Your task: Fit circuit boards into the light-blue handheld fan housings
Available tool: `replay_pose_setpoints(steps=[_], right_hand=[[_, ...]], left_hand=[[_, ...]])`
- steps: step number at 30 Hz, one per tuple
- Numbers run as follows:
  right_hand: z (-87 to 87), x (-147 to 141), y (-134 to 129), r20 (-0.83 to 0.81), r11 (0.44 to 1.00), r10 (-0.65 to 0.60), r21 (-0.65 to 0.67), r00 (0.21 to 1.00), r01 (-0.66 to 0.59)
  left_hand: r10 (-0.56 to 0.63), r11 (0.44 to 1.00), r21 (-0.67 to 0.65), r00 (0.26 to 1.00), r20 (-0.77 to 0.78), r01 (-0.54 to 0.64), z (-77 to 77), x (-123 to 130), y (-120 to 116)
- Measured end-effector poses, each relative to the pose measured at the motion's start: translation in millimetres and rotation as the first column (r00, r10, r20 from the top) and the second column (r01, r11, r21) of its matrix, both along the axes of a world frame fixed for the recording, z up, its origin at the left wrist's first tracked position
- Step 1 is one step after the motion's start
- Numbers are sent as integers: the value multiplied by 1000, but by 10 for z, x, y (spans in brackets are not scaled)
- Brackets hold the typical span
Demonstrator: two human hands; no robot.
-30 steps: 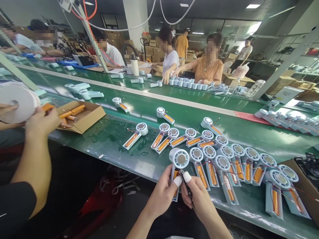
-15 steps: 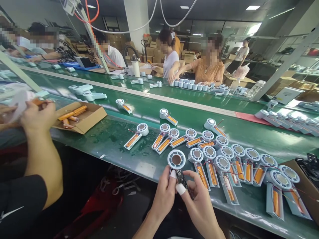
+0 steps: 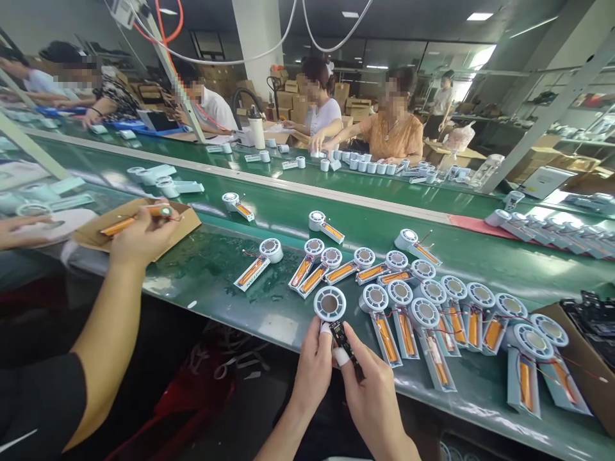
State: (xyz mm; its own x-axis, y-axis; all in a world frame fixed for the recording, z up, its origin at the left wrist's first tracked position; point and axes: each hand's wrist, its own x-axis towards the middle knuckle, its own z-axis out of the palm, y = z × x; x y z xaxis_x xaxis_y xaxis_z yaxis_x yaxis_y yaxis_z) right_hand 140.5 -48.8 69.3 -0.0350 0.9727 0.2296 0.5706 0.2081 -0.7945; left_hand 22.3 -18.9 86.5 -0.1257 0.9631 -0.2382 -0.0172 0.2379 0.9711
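A small fan unit (image 3: 329,303) with a round light-blue head is held at the near edge of the green table. My left hand (image 3: 314,362) grips its body from the left, with a white cover on the thumb. My right hand (image 3: 368,371) pinches a black circuit board (image 3: 342,337) against the body just below the head, a white cover on a digit. Fingers hide most of the body. Several open fan units with orange batteries, such as one nearby (image 3: 426,315), lie to the right and behind.
At left, a co-worker's hand (image 3: 141,237) holds an orange battery over a cardboard box (image 3: 185,224). A box of black parts (image 3: 557,314) stands at the right edge. A green conveyor (image 3: 269,202) runs behind, with several people across it.
My right fingers have shifted along the circuit board, which lies closer to the fan body. The co-worker's hand at left has moved right, over the cardboard box.
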Motion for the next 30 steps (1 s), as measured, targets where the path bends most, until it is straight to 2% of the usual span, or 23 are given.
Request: replay_pose_setpoints(steps=[5, 10, 16, 19, 23, 25, 27, 30], right_hand=[[-49, -48, 15, 61, 999, -44, 8, 997, 43], [-85, -94, 21, 162, 997, -61, 49, 985, 53], [-150, -57, 37, 374, 994, -34, 106, 927, -6], [-73, -14, 41, 473, 997, 43, 36, 880, -68], [163, 66, 49, 545, 963, 263, -191, 796, -188], [254, 124, 62, 545, 928, 357, -298, 759, -223], [282, 187, 82, 489, 899, 419, -344, 765, -273], [225, 253, 104, 234, 874, 437, -337, 869, -349]], left_hand=[[-47, 999, 21, 996, 74, 45, -29, -8, -73], [-70, 997, 27, 998, -10, 70, -120, 76, -128], [-76, 997, -17, 997, 34, 77, -159, 143, -91], [-71, 996, -43, 997, 40, 72, -177, 145, -97], [-55, 997, -48, 997, 53, 57, -178, 114, -92], [-21, 998, -53, 996, 83, 26, -178, 96, -71], [8, 998, -68, 992, 123, 1, -187, 85, -41], [2, 996, -88, 987, 163, 13, -204, 84, -4]])
